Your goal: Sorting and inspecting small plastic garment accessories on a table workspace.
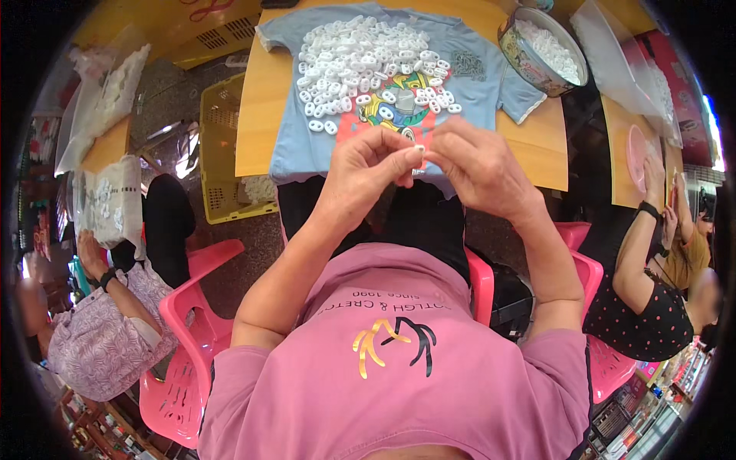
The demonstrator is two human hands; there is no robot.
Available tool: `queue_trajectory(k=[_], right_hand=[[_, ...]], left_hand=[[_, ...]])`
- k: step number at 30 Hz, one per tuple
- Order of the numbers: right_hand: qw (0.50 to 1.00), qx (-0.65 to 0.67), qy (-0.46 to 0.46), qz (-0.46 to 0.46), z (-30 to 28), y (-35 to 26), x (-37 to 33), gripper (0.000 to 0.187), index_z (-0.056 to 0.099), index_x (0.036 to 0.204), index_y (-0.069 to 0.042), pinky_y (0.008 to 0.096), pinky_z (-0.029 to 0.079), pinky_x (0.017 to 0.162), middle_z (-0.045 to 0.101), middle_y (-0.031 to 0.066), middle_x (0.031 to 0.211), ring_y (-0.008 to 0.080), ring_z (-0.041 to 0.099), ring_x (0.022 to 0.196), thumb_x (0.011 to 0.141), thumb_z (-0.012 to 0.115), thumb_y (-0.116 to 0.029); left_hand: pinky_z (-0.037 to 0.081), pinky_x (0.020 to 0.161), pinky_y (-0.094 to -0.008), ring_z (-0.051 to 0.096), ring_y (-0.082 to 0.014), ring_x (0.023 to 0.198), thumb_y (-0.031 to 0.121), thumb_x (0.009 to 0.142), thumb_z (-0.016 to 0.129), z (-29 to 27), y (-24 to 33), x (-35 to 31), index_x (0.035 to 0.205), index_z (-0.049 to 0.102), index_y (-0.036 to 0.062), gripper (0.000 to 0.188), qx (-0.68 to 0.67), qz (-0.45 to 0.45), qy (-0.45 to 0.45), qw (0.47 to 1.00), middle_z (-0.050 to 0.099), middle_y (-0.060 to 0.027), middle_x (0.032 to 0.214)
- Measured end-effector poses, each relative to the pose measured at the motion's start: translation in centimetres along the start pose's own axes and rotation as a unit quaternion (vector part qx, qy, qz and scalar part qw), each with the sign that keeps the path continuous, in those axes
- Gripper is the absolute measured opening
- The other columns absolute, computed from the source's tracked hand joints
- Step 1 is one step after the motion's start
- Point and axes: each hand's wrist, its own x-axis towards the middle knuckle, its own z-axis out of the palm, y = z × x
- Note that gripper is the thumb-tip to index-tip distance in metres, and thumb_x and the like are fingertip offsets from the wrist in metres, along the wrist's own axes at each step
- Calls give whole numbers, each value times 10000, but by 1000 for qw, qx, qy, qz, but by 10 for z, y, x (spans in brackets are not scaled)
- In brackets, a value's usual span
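Observation:
My left hand (366,166) pinches a small white plastic piece (418,149) between thumb and fingertips, just over the near edge of the table. Close beside it, my right hand (481,159) is closed in a pinch at the same piece; whatever its fingertips hold is too small to make out. Beyond both hands, a heap of white oval two-holed pieces (356,57) lies on a light blue printed T-shirt (287,146) spread across the table. A few of these pieces lie loose at the heap's near edge.
The wooden table (537,149) shows around the shirt. At its far right stands a round tin (529,65) of white pieces. A yellow plastic crate (218,165) is on the left. People sit on both sides, by pink chairs (188,360); a pink basin (636,157) is at right.

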Motion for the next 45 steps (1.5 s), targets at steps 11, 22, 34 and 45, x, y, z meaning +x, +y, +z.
queue_trajectory(k=[11, 22, 34, 45], right_hand=[[953, 271, -7, 136, 29, -12, -13, 100, 586, 836, 25, 259, 472, 531, 565, 79, 781, 157, 575, 640, 912, 588, -41], [953, 210, -79, 202, 36, 28, 24, 115, 635, 900, 23, 269, 479, 563, 602, 83, 788, 150, 616, 641, 907, 612, -90], [977, -127, -59, 162, 63, 45, 42, 212, 662, 931, -26, 421, 493, 705, 639, 139, 877, 342, 618, 812, 826, 686, -208], [956, 165, 118, 213, 63, 31, 22, 169, 653, 1015, -5, 206, 468, 598, 633, 20, 794, 51, 564, 695, 869, 691, -81]], left_hand=[[518, 560, -223, 593, -78, 664, 77, 891, 669, -11, -10, -19, 928, 632, 5, 89, -5, 5, -24, 1000, 629, -34, 796], [498, 648, -217, 611, -85, 707, 121, 898, 672, -50, -17, -15, 947, 632, 4, 133, 39, 6, 59, 997, 657, -42, 827], [493, 679, -233, 613, -105, 711, 129, 897, 675, -62, -19, -15, 958, 621, 14, 141, -7, 24, 129, 991, 653, -56, 854], [500, 747, -248, 620, -107, 785, 115, 891, 678, -41, -18, 4, 972, 617, 1, 152, -61, 61, 117, 989, 669, -77, 926]])
